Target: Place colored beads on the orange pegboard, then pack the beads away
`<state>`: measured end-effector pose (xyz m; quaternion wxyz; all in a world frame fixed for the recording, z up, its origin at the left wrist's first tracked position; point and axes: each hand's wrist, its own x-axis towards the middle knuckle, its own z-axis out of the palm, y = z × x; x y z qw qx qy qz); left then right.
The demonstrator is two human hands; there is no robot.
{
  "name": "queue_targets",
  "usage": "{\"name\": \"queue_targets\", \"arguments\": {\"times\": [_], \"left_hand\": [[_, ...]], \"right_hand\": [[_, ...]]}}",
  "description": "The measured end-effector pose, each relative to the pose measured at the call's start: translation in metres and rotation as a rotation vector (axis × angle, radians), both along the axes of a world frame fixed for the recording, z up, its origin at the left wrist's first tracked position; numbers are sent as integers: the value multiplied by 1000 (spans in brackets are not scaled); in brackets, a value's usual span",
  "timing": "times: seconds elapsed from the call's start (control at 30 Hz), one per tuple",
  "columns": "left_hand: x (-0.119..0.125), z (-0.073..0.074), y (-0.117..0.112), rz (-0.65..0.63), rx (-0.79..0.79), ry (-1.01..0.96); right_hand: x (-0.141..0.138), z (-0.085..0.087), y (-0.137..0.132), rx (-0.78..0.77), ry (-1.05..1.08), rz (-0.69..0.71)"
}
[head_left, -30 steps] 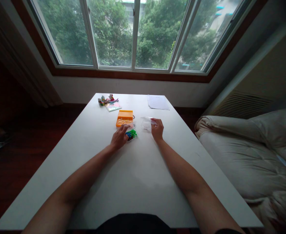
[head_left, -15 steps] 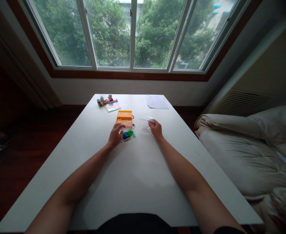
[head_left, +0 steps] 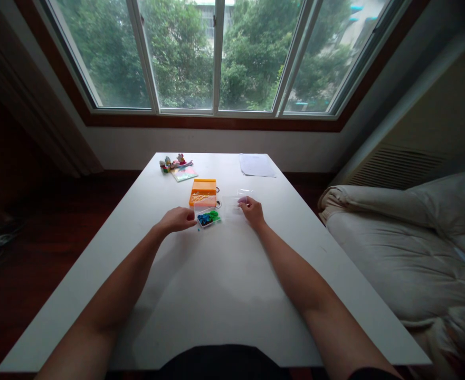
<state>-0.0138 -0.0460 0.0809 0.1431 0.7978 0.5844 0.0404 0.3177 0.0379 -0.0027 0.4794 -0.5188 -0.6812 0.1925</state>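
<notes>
My left hand [head_left: 178, 219] is closed, its fingertips at the left edge of a small clear plastic box [head_left: 210, 226]. Blue pieces [head_left: 204, 219] and green pieces [head_left: 215, 215] fill the box, and its transparent lid seems raised at the back. A tiny dark piece [head_left: 198, 229] lies on the table just in front of it. To the right, my right hand [head_left: 252, 210] pinches a clear plastic bag [head_left: 232, 203], whose outline is faint against the white table. Behind the box sits an orange case [head_left: 203, 187] with small pale pieces in it.
Small brick-built figures [head_left: 168, 163] stand at the far left of the white table [head_left: 232, 295], beside a pastel square [head_left: 184, 173]. Papers [head_left: 257, 165] lie at the far right. A padded sofa [head_left: 398, 253] is off the table's right side, and a window is ahead.
My left hand has drawn back left from over the box to its left edge, its fingers closing, so more blue pieces show. My right hand still holds the bag, with slight movement.
</notes>
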Motion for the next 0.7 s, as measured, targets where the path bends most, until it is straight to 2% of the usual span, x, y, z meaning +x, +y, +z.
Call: {"name": "queue_targets", "arguments": {"times": [0.07,0.17,0.33,0.43,0.57,0.7], "left_hand": [[10,-3,-4,-15,-55,59],[21,-10,-7,-12,-49,107],[21,-18,-6,-7,-22,129],[18,-18,-4,-5,-22,131],[15,-18,-2,8,-7,102],[13,-20,-2,20,19,86]], "right_hand": [[0,1,1,21,-9,19],[3,7,0,77,5,92],[4,25,-7,166,-17,174],[0,31,-13,207,-134,222],[-7,28,-18,194,-352,394],[-10,23,-18,183,-513,368]]}}
